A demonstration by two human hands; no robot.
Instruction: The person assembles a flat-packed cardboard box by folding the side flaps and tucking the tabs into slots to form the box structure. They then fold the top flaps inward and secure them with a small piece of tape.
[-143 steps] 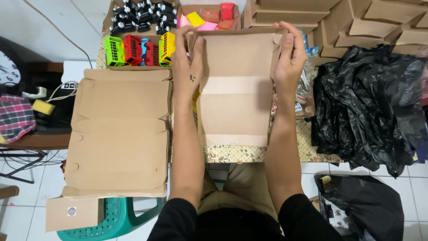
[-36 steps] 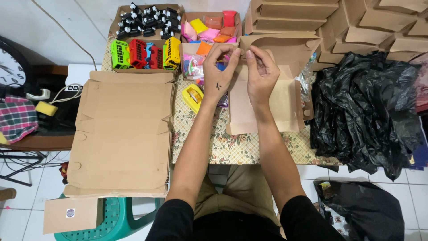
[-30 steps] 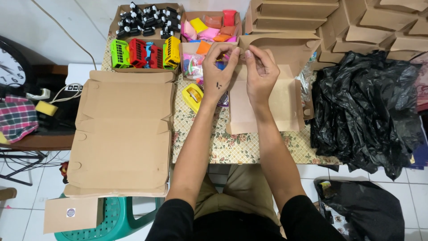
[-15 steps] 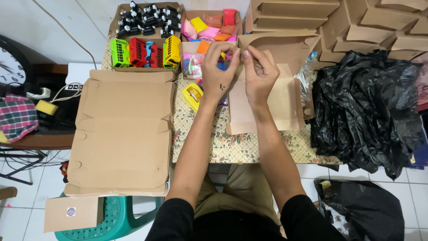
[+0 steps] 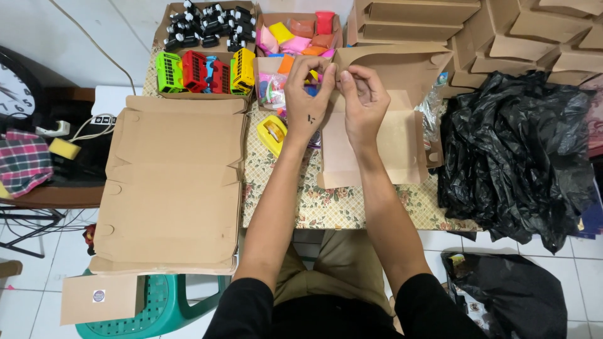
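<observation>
— Since the frame nearly five seconds back, both hands are no longer spread along the top edge of the brown cardboard box (image 5: 377,135); they are meeting over its upper left corner, and the box is sitting further right on the counter (image 5: 339,207).

— And over the last second?

— Hardly anything is shifting. The left hand (image 5: 308,94) and right hand (image 5: 364,103) are staying almost in place, fingertips touching, so the work is narrowing to one small spot, likely a tab or bit of tape.

— What is each grip doing?

— Both are pinching shut on something tiny between thumb and fingers, just above the box's corner flap. I cannot tell what it is; it is too small.

— What is lying around the box?

— A yellow tape dispenser (image 5: 273,133) is resting just left of it. A stack of flat cardboard sheets (image 5: 173,188) is lying well to its left, toy buses (image 5: 204,70) are standing beyond that corner, and black plastic bags (image 5: 515,150) are bunching up against its right side.
</observation>
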